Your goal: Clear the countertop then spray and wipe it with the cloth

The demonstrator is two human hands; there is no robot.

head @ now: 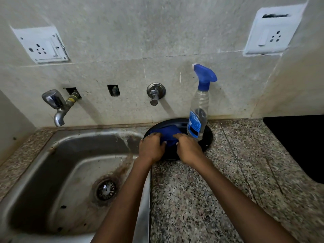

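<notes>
From the head camera, both bare arms reach forward over the seam between sink and counter. The left hand (152, 148) and the right hand (188, 149) sit side by side on a folded blue cloth (169, 135), fingers curled down onto it; each hand grips the near edge of the cloth, the left at its left part, the right at its right part, and the cloth's far portion shows beyond the knuckles. The cloth lies on a black oval tray (207, 137) that rests on the speckled granite countertop (201, 193), pushed up against the tiled wall and overlapping the sink's right rim. On the tray's right side, just beside the right hand and apart from it, a clear spray bottle (199, 116) with a blue trigger head stands upright, its blue label facing the camera.

Left of the hands is the stainless steel sink (52, 172), stained around its drain strainer (106, 190). On the wall above it hang a chrome tap (57, 106) and, further right, a chrome angle valve (155, 94). Two white socket plates are mounted high on the wall, the left socket plate (41, 44) and the right socket plate (272, 30). A black surface (298, 146) occupies the counter's far right edge.
</notes>
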